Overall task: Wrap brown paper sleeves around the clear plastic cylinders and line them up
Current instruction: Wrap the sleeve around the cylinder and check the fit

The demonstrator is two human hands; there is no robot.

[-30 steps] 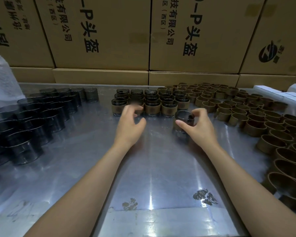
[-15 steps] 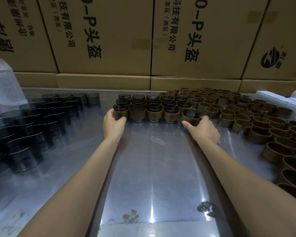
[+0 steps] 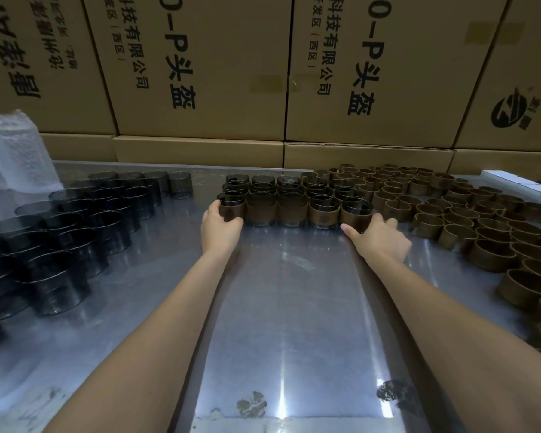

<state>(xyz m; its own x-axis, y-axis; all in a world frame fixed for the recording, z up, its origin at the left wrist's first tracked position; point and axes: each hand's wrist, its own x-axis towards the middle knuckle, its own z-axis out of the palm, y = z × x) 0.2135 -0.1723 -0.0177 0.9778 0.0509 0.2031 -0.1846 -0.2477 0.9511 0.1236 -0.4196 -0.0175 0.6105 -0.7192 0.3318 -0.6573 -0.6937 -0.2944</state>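
Front row: 5 sleeved cylinders (image 3: 292, 210) between both hands on the tabletop (image 3: 281, 307).
Left hand (image 3: 221, 226): fingers curled round the left end cylinder (image 3: 230, 207).
Right hand (image 3: 378, 235): fingers curled round the right end cylinder (image 3: 356, 212).

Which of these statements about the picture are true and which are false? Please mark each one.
1. The bare clear plastic cylinders stand on the left of the shiny metal table. True.
2. The empty brown paper sleeves lie in a cardboard box. False: they stand on the table, at the right.
3. The left hand touches the left end of the front row of sleeved cylinders. True.
4. The right hand is lifted high above the table. False: it is at the row's right end.
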